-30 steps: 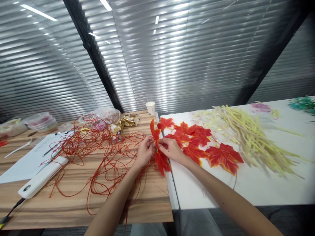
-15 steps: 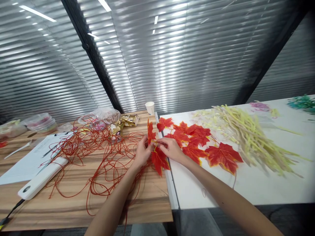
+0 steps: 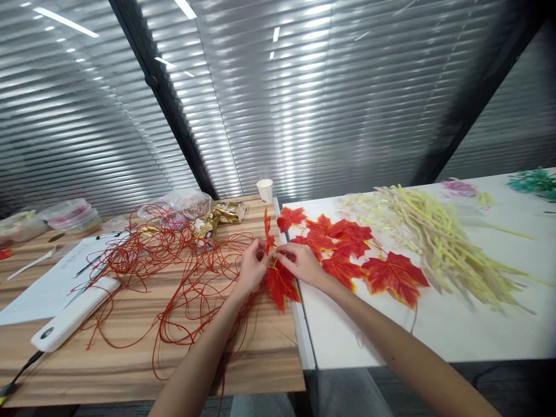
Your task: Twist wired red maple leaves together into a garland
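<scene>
My left hand (image 3: 253, 265) and my right hand (image 3: 302, 263) meet at the seam between two tables, fingertips pinched together around the stems of red artificial maple leaves. One leaf (image 3: 268, 229) stands upright above the fingers, seen nearly edge-on; another leaf (image 3: 282, 284) hangs below them. The exact spot between the fingertips is too small to make out. Right of my hands, several red leaves with yellow edges (image 3: 343, 263) lie on the white table. A loose tangle of red cord (image 3: 186, 295) spreads left of my left hand.
On the wooden table (image 3: 264, 370) are a paper cup (image 3: 264, 190), gold packets (image 3: 230, 212), a clipboard with paper (image 3: 47, 281), a white device (image 3: 75, 315) and plastic tubs (image 3: 73, 217). Yellow strips (image 3: 452, 249) and green pieces (image 3: 536, 182) lie on the white table (image 3: 373, 347).
The upright leaf has turned slightly and shows narrower, shifting a little right. The hanging leaf has swung slightly. Both hands keep nearly the same place.
</scene>
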Demonstrator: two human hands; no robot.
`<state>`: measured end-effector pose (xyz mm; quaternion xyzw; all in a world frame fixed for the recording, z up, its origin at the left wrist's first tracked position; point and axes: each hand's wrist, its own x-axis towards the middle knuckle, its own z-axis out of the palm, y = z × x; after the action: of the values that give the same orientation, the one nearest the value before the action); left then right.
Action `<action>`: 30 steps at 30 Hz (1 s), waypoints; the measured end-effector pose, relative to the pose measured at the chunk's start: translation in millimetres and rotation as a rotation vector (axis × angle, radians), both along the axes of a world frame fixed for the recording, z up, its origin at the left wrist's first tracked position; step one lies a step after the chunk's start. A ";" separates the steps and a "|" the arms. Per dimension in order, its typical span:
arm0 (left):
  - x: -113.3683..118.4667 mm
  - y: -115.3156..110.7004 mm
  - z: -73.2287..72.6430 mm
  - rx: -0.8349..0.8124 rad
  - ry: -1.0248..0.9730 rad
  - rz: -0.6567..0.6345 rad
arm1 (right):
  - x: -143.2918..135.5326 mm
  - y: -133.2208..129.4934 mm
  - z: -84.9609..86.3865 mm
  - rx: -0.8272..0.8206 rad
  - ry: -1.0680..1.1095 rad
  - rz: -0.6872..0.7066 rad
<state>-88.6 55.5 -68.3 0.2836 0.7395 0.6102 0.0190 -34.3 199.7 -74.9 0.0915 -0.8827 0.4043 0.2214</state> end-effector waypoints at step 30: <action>9.8 1.6 11.3 -0.013 0.068 0.051 | 0.6 -0.3 1.2 0.009 -0.071 -0.008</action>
<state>-78.7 57.1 -57.0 0.2850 0.7508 0.5955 -0.0198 -33.6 199.4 -73.7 0.0744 -0.8922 0.4024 0.1910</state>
